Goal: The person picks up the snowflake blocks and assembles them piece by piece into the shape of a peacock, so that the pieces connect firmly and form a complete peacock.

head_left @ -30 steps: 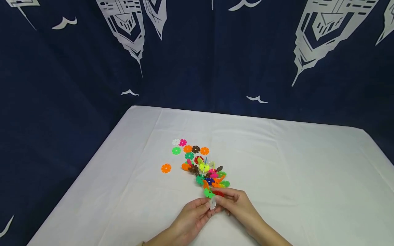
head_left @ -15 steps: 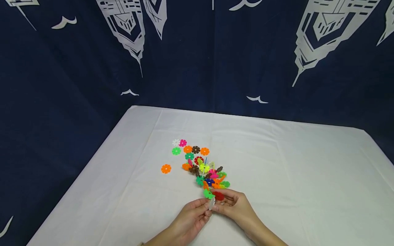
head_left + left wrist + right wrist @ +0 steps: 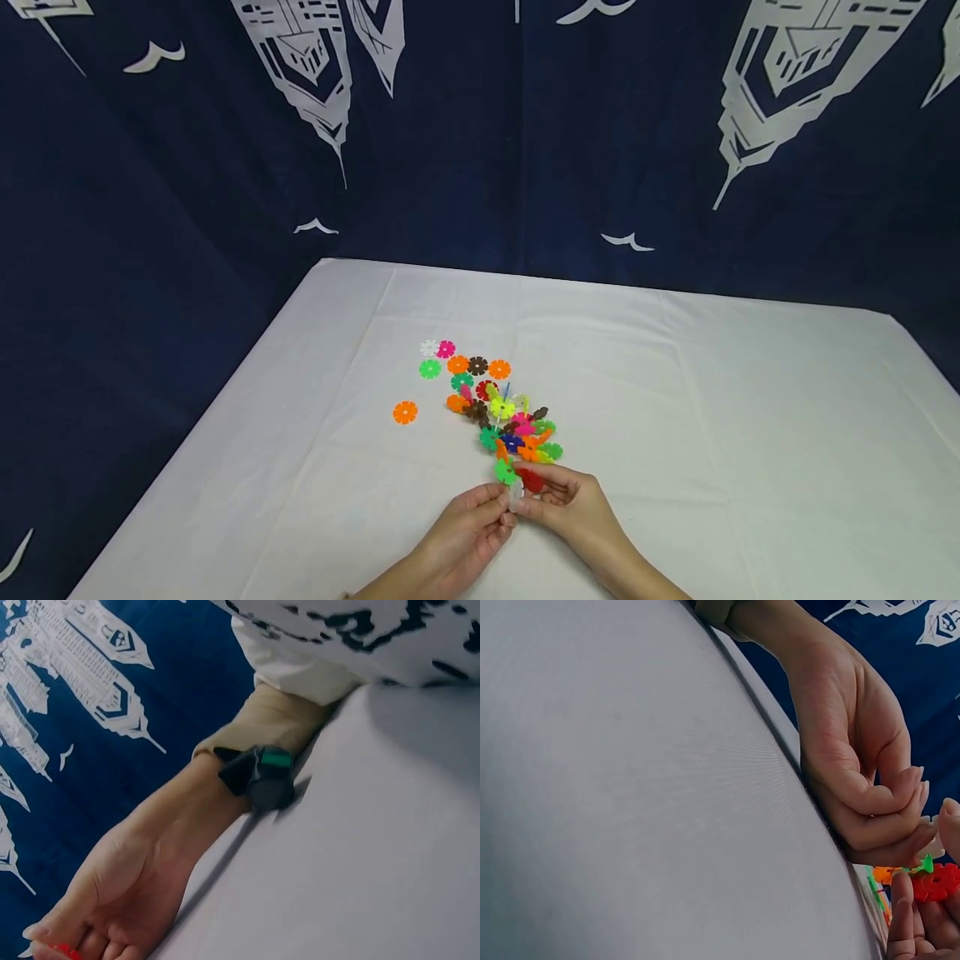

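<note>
Well short of the table's far edge, the left hand, fingers bent, pinches a white disc; the right hand, curled, grips a red disc.

Soft, diffuse light keeps the white surface moderately bright in the head view, its far edge legible from corner to corner. The navy backdrop sinks into gloom beyond the left edge, and the small coloured discs lose fine detail. Both wrist views are dimmer: the left shows a broad, soft-edged shadow beside the patterned cloth, the right faint rippled lines near the surface's edge.
</note>
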